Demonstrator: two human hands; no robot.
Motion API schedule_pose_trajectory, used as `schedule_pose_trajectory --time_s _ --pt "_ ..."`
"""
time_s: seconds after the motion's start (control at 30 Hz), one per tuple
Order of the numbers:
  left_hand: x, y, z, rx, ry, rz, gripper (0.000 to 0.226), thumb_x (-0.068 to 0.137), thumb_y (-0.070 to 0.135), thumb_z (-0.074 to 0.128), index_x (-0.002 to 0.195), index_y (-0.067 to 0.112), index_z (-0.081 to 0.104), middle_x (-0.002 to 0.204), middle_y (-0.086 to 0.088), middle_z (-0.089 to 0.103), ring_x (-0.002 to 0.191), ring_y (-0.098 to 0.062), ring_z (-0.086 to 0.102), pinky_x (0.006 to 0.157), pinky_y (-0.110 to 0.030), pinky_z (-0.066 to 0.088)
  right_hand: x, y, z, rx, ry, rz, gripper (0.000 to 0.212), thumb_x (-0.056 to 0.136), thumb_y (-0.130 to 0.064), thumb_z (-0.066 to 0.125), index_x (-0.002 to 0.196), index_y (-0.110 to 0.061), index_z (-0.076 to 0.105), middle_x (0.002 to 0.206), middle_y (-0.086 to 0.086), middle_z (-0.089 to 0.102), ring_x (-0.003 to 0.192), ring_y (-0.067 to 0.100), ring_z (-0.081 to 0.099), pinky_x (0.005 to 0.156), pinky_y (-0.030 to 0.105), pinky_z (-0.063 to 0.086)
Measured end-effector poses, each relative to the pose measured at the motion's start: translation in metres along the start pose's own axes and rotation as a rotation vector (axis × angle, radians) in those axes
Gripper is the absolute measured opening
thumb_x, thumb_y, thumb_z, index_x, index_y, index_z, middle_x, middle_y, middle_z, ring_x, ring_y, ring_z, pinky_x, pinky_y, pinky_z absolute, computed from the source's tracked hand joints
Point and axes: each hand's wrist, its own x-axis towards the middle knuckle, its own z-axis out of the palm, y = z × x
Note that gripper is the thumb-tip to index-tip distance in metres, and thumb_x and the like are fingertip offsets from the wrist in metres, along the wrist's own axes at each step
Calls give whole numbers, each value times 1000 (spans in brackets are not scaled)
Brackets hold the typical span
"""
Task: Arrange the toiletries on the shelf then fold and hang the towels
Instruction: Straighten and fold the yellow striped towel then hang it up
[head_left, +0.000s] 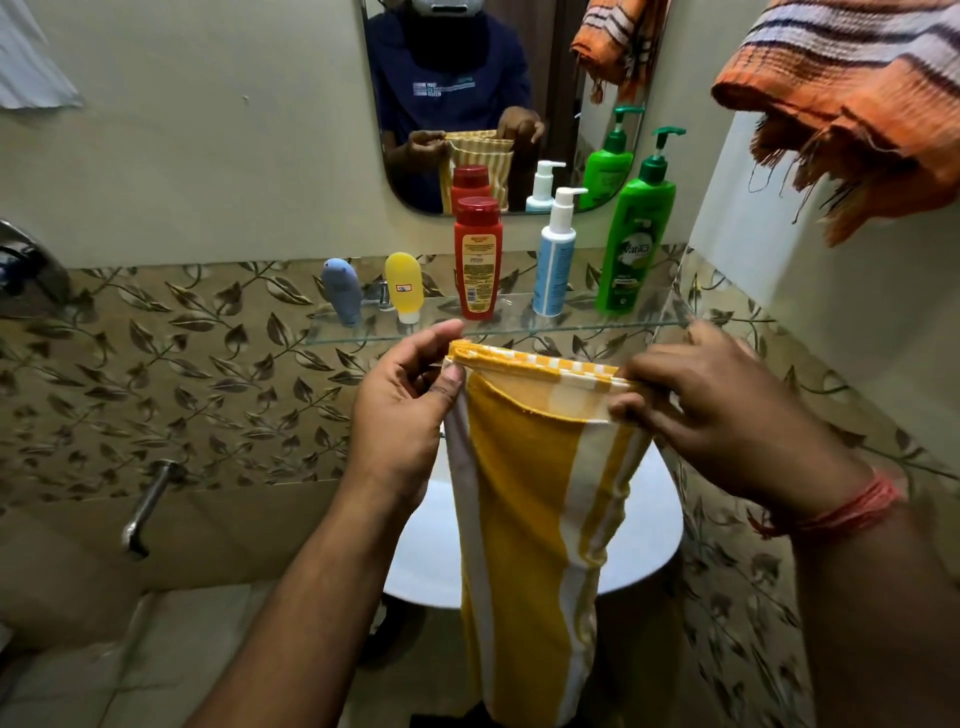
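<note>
A: Glass shelf (519, 325), contents left to right?

B: Blue-grey squeeze tube (342, 292), standing cap down. Yellow squeeze tube (403, 287), cap down, small label. Red bottle (477, 258), red cap, yellow label. White-and-blue pump bottle (556, 260). Green pump bottle (636, 236), tallest, at the right end. All upright, spaced apart; fill levels cannot be told.

A: Towel?

B: Yellow-and-white striped towel (530, 499), folded lengthwise into a narrow band, hanging straight down in front of the shelf, over a white basin (431, 545).

A: Held how?

B: Left hand (410, 400) pinches the top left corner between thumb and fingers. Right hand (727, 410) grips the top right corner, fingers curled over the edge.

A: Other towels?

B: Orange striped towel (852, 104), hanging upper right.
</note>
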Motion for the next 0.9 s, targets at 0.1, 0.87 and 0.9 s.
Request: schedule_pose_trajectory --time_s 0.1,0.87,0.9 --pt "-1 1 3 -40 18 -1 43 95 -8 56 114 28 70 113 7 74 114 -8 67 91 -26 57 -6 6 19 36 -20 -7 48 71 -74 56 103 -40 48 85 -27 39 86 11 39 67 30 31" --pt "10 6 2 -88 122 -17 37 95 -3 57 109 28 71 116 -5 72 114 -18 68 93 -34 57 -7 14 70 102 342 -254 49 98 -10 46 138 -38 53 144 16 38 118 29 49 91 34 53" --pt "10 6 3 -91 123 -17 38 95 -4 57 109 29 71 116 -5 72 114 -18 68 91 -33 57 -5 16 72 95 305 -230 48 98 -11 46 138 -35 55 143 15 40 121 33 49 90 41 56"
